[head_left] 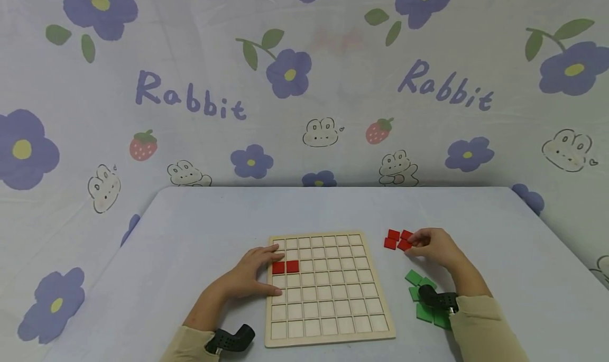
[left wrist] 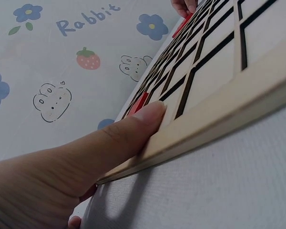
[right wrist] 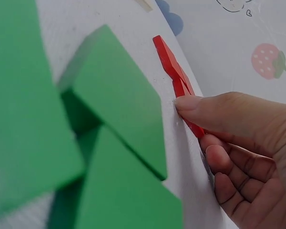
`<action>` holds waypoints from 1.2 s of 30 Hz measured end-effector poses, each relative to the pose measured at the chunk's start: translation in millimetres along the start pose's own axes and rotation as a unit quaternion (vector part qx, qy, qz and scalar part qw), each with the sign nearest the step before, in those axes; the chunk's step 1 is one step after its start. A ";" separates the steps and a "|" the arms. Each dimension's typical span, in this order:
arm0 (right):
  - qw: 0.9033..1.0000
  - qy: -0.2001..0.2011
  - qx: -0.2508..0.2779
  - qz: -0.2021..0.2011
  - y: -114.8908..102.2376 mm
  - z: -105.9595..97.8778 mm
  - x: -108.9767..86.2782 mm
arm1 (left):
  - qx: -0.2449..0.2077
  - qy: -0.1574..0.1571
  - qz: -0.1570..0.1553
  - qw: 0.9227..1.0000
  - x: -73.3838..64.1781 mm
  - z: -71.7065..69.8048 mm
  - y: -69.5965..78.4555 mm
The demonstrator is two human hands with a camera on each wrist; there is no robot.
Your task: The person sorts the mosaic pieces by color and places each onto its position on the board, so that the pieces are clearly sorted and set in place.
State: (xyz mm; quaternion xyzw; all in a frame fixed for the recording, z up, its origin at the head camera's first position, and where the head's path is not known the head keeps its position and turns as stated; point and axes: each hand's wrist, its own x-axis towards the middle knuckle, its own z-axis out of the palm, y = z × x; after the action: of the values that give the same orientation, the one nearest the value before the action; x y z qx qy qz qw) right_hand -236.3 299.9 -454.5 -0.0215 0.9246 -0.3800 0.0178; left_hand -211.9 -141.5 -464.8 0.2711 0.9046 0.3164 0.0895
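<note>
A wooden grid board lies flat on the table, with two red square tiles side by side in its third row from the far edge, at the left. My left hand rests on the board's left side, fingers and thumb spread around those tiles. In the left wrist view the thumb presses on the board's wooden border. To the board's right, my right hand pinches a red tile at the near right of a small red group. Its thumb overlaps the red tiles in the right wrist view.
Several green square tiles lie partly overlapping under my right forearm, right of the board. A black wrist camera hangs over them. The white table ends at a patterned cloth backdrop.
</note>
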 end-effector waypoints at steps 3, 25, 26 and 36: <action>1.000 0.001 -0.003 0.002 1.0 0.6 0.9 | 0.001 0.000 0.002 1.000 0.2 -0.1 -0.1; 0.999 -0.022 0.034 -0.008 0.2 -1.6 2.9 | -0.001 0.004 0.001 1.000 3.7 4.1 -1.8; 0.999 -0.021 0.038 -0.008 -0.4 -1.4 3.1 | -0.001 0.004 0.000 1.000 3.7 3.8 -1.5; 0.999 -0.023 0.046 -0.017 -8.7 4.9 7.1 | 0.005 0.007 0.005 1.000 4.2 2.9 -1.8</action>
State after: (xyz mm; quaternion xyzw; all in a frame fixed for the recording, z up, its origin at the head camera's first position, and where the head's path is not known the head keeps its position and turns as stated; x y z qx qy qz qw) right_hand -243.0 289.9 -451.9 -0.0454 0.9051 -0.4214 0.0333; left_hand -215.2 -138.9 -468.2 0.2740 0.9053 0.3146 0.0798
